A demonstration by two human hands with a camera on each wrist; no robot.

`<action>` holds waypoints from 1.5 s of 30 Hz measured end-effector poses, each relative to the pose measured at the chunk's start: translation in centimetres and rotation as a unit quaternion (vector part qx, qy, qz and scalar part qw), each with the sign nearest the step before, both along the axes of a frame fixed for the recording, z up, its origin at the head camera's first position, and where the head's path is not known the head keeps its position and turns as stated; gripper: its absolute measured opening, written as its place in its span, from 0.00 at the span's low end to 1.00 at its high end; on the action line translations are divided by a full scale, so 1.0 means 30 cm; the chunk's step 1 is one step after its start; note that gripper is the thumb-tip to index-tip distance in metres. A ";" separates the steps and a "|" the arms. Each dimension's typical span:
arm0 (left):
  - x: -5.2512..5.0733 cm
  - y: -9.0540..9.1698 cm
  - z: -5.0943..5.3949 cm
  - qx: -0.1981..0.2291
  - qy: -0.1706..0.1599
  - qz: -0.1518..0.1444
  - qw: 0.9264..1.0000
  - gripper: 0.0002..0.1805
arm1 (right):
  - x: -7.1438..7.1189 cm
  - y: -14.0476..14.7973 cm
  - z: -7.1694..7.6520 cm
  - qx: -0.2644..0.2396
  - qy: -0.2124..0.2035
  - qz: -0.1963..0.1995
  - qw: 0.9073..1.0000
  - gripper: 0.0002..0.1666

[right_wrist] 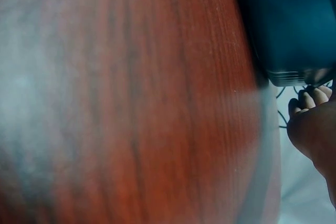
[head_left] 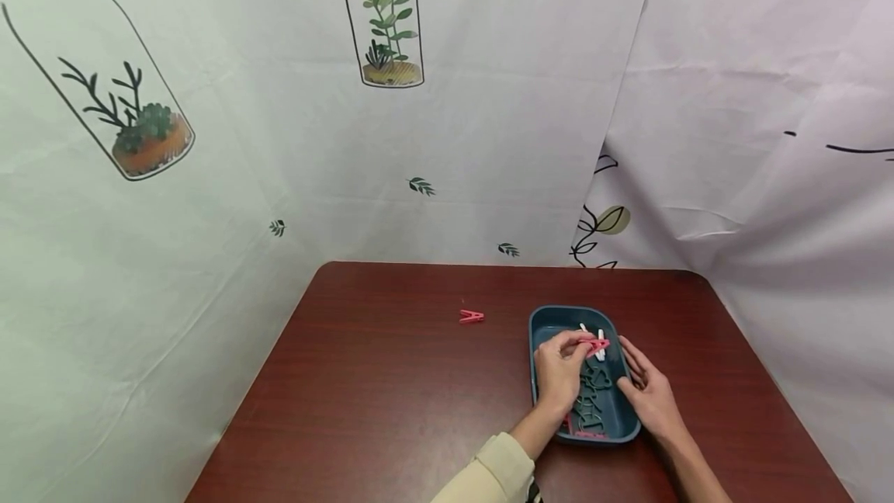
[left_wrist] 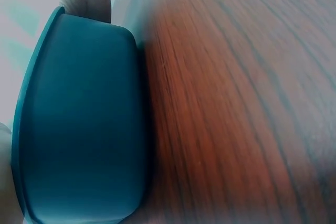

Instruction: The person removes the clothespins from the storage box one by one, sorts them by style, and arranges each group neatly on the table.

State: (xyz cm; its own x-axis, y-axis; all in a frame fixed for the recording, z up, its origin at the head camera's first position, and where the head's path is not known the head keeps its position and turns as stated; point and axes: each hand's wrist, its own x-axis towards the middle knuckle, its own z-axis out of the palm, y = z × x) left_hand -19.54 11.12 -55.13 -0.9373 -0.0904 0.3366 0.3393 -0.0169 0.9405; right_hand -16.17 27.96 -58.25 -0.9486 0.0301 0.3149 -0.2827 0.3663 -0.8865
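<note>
My left hand [head_left: 559, 373] reaches over a dark blue tray [head_left: 541, 317] and pinches a pink-red clothespin [head_left: 596, 346] between thumb and fingertips. Around the tray's right rim, my right hand [head_left: 651, 394] holds on, thumb over the edge and fingers along the outside. Inside lie white clothespins [head_left: 601, 355], partly hidden, and several dark green pieces [head_left: 590, 402] with looped outlines. More pink-red pieces [head_left: 590, 435] are at the tray's near end. The left wrist view shows the tray's outer wall [left_wrist: 84, 119]; in the right wrist view, fingers [right_wrist: 315, 97] are by the tray's end.
One pink-red clothespin [head_left: 471, 317] lies on the brown wooden table [head_left: 391, 379], left of the tray. Behind the table hangs a white cloth [head_left: 489, 138] printed with plants and jars; its folds reach the table's right side.
</note>
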 end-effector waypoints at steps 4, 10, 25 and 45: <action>0.005 -0.003 0.001 0.023 -0.020 -0.004 1.000 0.08 | 0.002 -0.001 -0.003 -0.006 0.005 0.004 1.000 0.40; 0.006 -0.020 0.019 0.026 -0.046 -0.018 0.998 0.06 | 0.002 -0.004 -0.004 -0.007 0.014 0.009 1.000 0.41; -0.065 -0.168 0.059 0.047 -0.071 -0.021 0.996 0.08 | 0.006 -0.004 -0.001 -0.016 0.030 0.009 0.999 0.42; -0.156 -0.438 0.025 0.060 -0.048 0.015 0.997 0.08 | 0.008 -0.003 0.005 -0.004 0.030 0.009 0.999 0.42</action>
State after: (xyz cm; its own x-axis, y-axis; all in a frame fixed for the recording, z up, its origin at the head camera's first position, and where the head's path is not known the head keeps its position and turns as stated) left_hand -24.24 -2.03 -54.39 -0.9608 -0.1540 0.2306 0.2501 -0.1225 0.9604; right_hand -15.93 27.88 -58.09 -0.9281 0.0165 0.3719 -0.3424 0.3544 -0.8702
